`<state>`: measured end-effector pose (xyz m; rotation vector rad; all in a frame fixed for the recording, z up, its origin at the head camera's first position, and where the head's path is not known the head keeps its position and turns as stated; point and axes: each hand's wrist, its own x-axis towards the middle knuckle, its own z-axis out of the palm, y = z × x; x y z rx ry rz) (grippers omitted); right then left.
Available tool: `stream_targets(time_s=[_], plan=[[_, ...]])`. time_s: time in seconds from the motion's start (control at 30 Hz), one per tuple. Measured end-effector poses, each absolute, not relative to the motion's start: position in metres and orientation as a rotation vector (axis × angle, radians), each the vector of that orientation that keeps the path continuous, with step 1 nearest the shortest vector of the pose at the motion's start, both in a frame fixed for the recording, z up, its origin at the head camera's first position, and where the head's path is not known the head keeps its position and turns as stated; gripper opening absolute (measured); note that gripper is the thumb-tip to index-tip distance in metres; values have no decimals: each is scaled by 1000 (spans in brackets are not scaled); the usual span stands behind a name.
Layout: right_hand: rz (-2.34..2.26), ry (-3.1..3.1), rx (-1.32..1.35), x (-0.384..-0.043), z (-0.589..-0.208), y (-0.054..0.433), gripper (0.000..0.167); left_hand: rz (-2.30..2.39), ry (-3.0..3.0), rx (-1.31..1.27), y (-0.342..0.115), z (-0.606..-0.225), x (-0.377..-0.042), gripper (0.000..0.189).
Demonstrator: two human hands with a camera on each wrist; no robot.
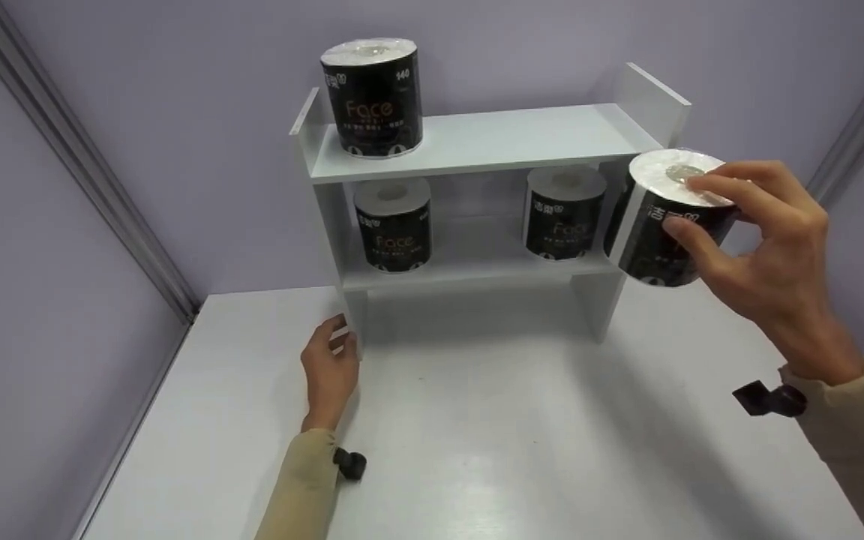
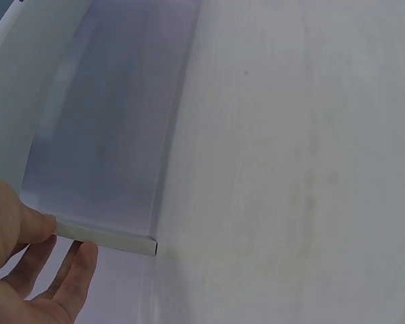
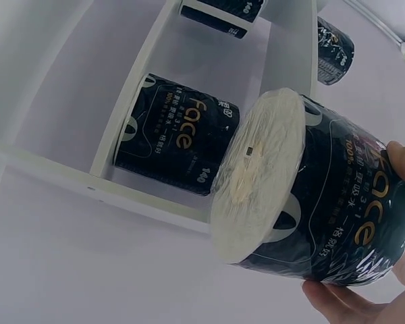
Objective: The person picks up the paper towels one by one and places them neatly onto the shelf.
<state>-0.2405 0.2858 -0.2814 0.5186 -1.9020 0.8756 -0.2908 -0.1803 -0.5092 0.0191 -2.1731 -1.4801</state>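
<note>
My right hand (image 1: 773, 240) grips a wrapped toilet paper roll (image 1: 657, 247) with a black "Face" label, held up in front of the right end of a white shelf (image 1: 507, 142). In the right wrist view, the bottom of this toilet paper roll (image 3: 256, 182) faces the shelf, tilted. Low on the left, my left hand (image 1: 331, 371) pinches the edge of the shelf's left side panel (image 2: 115, 239) between thumb and fingers. One matching roll (image 1: 373, 105) stands on the top board's left end. Two more, a left roll (image 1: 394, 229) and a right roll (image 1: 565, 217), stand on the middle board.
The shelf stands on a white table (image 1: 432, 435) against a pale purple back wall (image 1: 522, 45). Metal frame posts rise at the left and right, with a left post (image 1: 87, 157) nearer the shelf's open side. Small black devices are strapped at both wrists.
</note>
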Motion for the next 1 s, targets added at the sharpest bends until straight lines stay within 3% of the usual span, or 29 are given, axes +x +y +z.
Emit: stream_targets(time_s=[1.0], plan=[[885, -1879, 541, -238, -268, 272, 35, -1469, -2152, 14, -180, -510, -293, 36]])
